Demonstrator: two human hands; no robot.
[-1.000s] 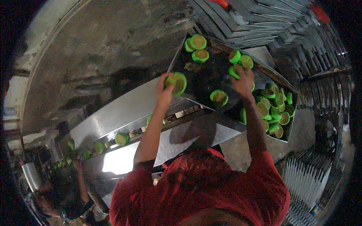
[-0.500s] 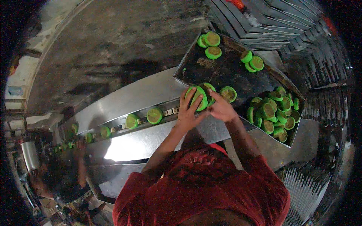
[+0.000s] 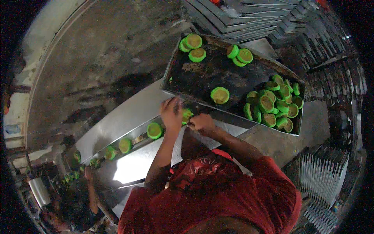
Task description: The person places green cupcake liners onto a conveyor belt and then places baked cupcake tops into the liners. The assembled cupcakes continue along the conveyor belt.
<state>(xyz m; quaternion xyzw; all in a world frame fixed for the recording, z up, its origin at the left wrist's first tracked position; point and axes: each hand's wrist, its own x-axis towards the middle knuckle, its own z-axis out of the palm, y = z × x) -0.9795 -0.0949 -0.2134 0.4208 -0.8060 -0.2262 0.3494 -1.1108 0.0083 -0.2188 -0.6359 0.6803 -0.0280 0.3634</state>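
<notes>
Over the near end of a narrow conveyor channel (image 3: 138, 139), my two hands are close together with a round green cake (image 3: 187, 116) between them. The left hand (image 3: 171, 114) is on the cake's left side, its fingers bent and smeared by motion. My right hand (image 3: 201, 123) has its fingers curled in at the cake's lower right edge. More green cakes with brown faces sit along the channel, the nearest cake (image 3: 154, 130) just left of my left wrist. Beyond my hands, a dark metal tray (image 3: 202, 78) bears a single cake (image 3: 220, 95) near its front edge.
A heap of green cakes (image 3: 269, 105) fills the tray's right end, with small groups at its far side. Stacked metal trays (image 3: 253, 19) stand beyond. At lower left, another person's arm (image 3: 91, 191) reaches to the channel. A slatted metal rack (image 3: 321, 175) stands at right.
Both hands have moved left and nearer, from the tray's front edge to the channel. Cakes that were at my hands have left the tray edge. The view has shifted.
</notes>
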